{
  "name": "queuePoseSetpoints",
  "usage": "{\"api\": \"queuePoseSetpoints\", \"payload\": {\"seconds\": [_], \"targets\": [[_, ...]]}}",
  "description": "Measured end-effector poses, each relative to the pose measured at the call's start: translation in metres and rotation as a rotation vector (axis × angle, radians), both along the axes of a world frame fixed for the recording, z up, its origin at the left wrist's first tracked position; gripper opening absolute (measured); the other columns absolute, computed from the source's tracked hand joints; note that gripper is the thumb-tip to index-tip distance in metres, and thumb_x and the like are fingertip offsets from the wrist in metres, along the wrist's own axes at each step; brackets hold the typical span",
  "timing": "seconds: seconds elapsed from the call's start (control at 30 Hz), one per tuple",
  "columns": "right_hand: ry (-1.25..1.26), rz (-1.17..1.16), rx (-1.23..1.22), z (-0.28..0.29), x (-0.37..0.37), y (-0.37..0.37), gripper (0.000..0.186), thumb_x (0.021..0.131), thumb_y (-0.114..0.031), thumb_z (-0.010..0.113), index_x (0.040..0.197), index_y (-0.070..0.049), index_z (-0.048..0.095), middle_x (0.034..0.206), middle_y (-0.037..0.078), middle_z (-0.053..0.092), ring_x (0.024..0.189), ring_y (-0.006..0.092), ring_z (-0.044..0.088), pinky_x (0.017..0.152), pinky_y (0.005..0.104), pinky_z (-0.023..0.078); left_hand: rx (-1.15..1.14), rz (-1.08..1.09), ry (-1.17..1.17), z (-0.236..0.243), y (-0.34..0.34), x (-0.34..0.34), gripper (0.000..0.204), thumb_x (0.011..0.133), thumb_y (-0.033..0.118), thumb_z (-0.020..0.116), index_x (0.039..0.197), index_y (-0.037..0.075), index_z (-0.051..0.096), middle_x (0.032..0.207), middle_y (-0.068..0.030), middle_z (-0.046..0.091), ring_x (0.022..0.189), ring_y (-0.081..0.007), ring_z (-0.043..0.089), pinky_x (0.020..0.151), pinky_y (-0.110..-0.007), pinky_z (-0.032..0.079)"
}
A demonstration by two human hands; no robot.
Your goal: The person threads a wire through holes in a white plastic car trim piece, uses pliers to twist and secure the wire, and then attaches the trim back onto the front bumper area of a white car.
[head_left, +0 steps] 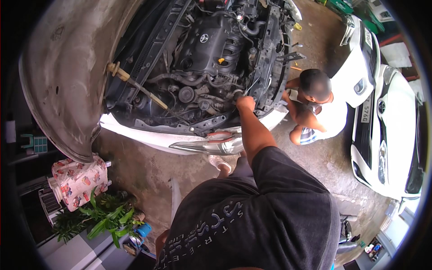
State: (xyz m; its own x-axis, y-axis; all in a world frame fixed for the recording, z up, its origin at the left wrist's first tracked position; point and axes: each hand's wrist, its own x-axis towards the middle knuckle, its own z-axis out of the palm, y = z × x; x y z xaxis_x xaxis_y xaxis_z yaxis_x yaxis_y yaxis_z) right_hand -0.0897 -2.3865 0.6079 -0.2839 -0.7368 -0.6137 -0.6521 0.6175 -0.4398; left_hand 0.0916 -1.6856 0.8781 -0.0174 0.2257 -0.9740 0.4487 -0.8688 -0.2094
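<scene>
My right hand (pixel 245 103) reaches down into the engine bay of a car with its hood raised. Its fingers are closed at a dark part (pixel 238 94) beside the radiator support (pixel 265 67); what exactly they grip is hidden. Just left of it lie black hoses and a round pulley-like part (pixel 186 94). Farther in sits the black engine cover (pixel 204 47) with a yellow dipstick handle (pixel 221 60). Below my forearm is a headlight (pixel 216 143) on the white front edge. At the lower left only a bit of my left arm (pixel 162 240) shows; that hand is out of sight.
A person (pixel 321 110) in a white top crouches at the car's front, hands near it. The raised hood (pixel 67 76) and its prop rod (pixel 139 87) stand left. A detached white bumper (pixel 360 78) and another white car (pixel 396 117) are right; potted plants (pixel 105 218) lower left.
</scene>
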Motion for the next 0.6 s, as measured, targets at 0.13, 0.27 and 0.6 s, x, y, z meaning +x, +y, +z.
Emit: {"api": "queuePoseSetpoints", "payload": {"seconds": [0.13, 0.27, 0.6], "targets": [[-0.011, -0.053, 0.014, 0.006, 0.002, -0.001, 0.044, 0.091, -0.030, 0.070, 0.118, 0.003, 0.077, 0.130, 0.025, 0.073, 0.126, 0.0390, 0.069, 0.106, 0.0451, 0.056, -0.001, 0.000, 0.004, 0.005, 0.004, -0.001, 0.066, 0.079, 0.035, 0.091, 0.133, 0.002, 0.070, 0.114, -0.0082, 0.075, 0.099, -0.0211, 0.070, 0.090, -0.037, 0.054], [-0.025, -0.031, -0.003, 0.010, 0.001, -0.003, 0.047, 0.090, -0.031, 0.069, 0.120, 0.005, 0.076, 0.127, 0.028, 0.073, 0.126, 0.0400, 0.069, 0.107, 0.0457, 0.055, -0.023, -0.017, 0.005, 0.009, 0.004, 0.002, 0.065, 0.079, 0.034, 0.091, 0.132, 0.002, 0.070, 0.114, -0.0081, 0.075, 0.099, -0.0210, 0.070, 0.090, -0.037, 0.054], [-0.186, 0.239, -0.344, 0.026, -0.047, 0.048, 0.034, 0.098, -0.026, 0.061, 0.117, -0.001, 0.074, 0.110, 0.031, 0.074, 0.112, 0.0493, 0.070, 0.097, 0.0541, 0.053, -0.201, -0.121, -0.034, 0.057, -0.020, 0.037, 0.064, 0.080, 0.033, 0.090, 0.131, 0.002, 0.071, 0.112, -0.0080, 0.076, 0.098, -0.0207, 0.071, 0.089, -0.037, 0.055]]}}
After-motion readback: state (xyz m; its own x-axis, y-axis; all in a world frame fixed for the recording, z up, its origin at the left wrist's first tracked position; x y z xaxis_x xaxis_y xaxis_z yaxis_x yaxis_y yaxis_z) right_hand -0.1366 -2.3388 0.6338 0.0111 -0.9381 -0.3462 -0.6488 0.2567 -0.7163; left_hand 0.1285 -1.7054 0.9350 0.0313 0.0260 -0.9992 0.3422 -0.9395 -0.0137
